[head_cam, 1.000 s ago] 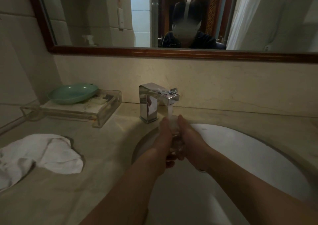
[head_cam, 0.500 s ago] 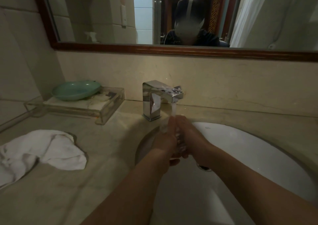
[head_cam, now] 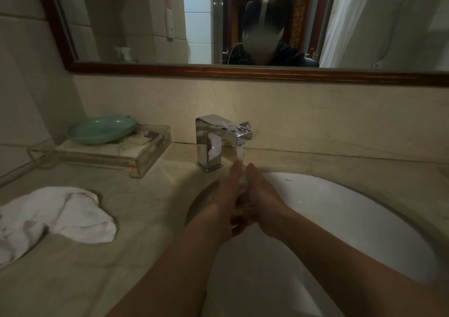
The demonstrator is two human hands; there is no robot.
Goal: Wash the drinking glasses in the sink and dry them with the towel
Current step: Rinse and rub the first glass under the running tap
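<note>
A clear drinking glass (head_cam: 241,196) is pressed between my two hands over the white sink (head_cam: 340,210), under the stream running from the chrome faucet (head_cam: 213,142). My left hand (head_cam: 227,202) wraps its left side and my right hand (head_cam: 263,202) covers its right side, so most of the glass is hidden. The crumpled white towel (head_cam: 56,217) lies on the counter far left of the sink, apart from both hands.
A clear acrylic tray (head_cam: 102,153) holding a green dish (head_cam: 100,129) stands at the back left by the wall. The marble counter (head_cam: 136,219) runs around the basin. A wood-framed mirror (head_cam: 243,71) hangs above the backsplash.
The view has drifted slightly, placing the faucet and hands a little lower right. Both hands stay clasped on the glass under the running water, shifting only slightly.
</note>
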